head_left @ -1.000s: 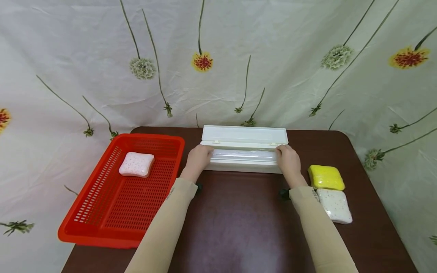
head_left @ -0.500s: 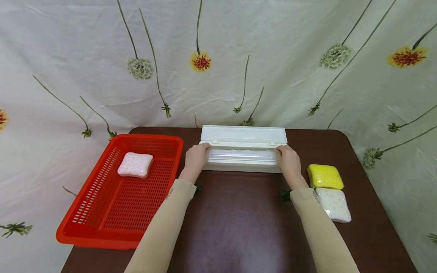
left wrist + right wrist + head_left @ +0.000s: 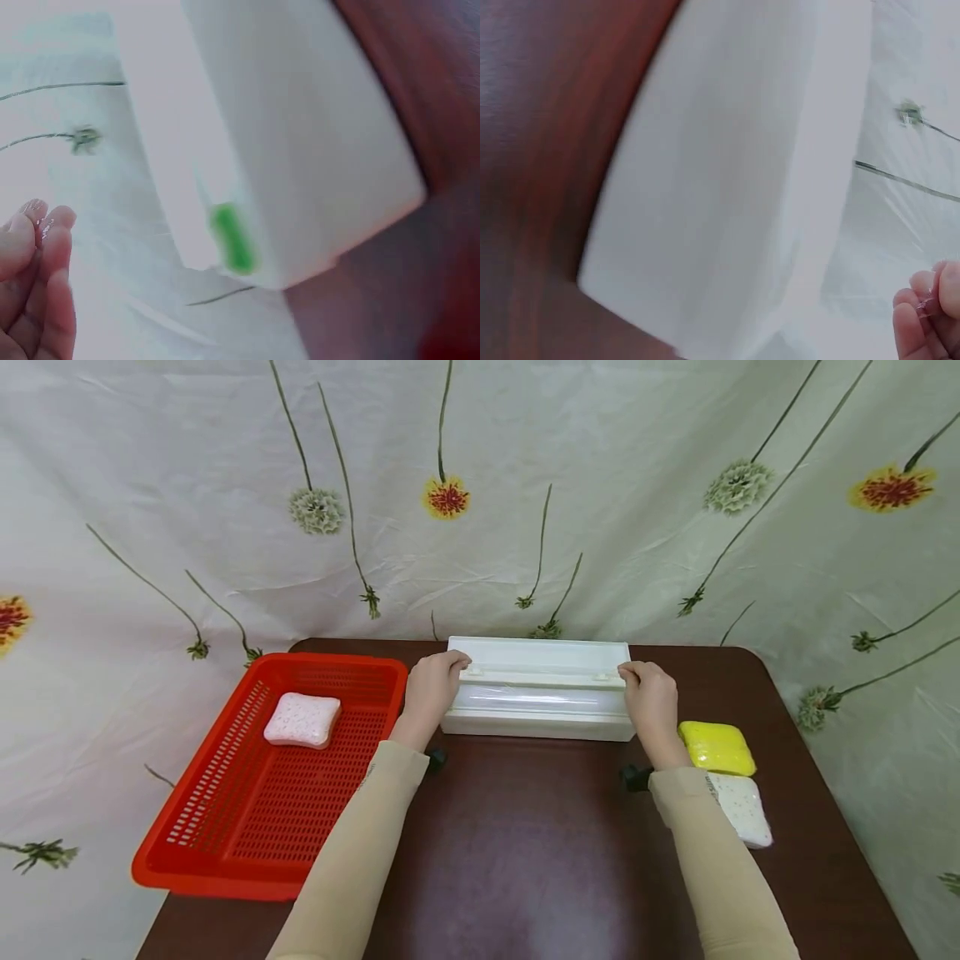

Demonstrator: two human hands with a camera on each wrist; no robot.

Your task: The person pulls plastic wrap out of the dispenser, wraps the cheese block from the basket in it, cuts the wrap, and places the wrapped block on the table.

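Note:
A white cling film dispenser box [image 3: 540, 727] stands at the back of the table with its lid [image 3: 540, 652] raised. A roll of cling film [image 3: 536, 697] shows inside it. My left hand [image 3: 431, 693] is above the box's left end, thumb and fingertips pinching the clear film's edge; its glint shows at the fingers in the left wrist view. My right hand [image 3: 651, 706] pinches the film at the other end, with a shiny bit at the fingertips in the right wrist view. The film stretched between the hands is barely visible. A green part [image 3: 234, 240] sits on the box's end.
On the left stands a red slotted basket [image 3: 153, 852] holding a pale pink speckled sponge-like block [image 3: 302, 720]. To the right lie a yellow block [image 3: 717, 747] and a white speckled block [image 3: 742, 810], both shiny. A flowered curtain [image 3: 600, 427] hangs behind the table.
Both hands have risen from the roll's level to about the hinge of the lid, drawing the film edge up. The right hand has also shifted slightly right.

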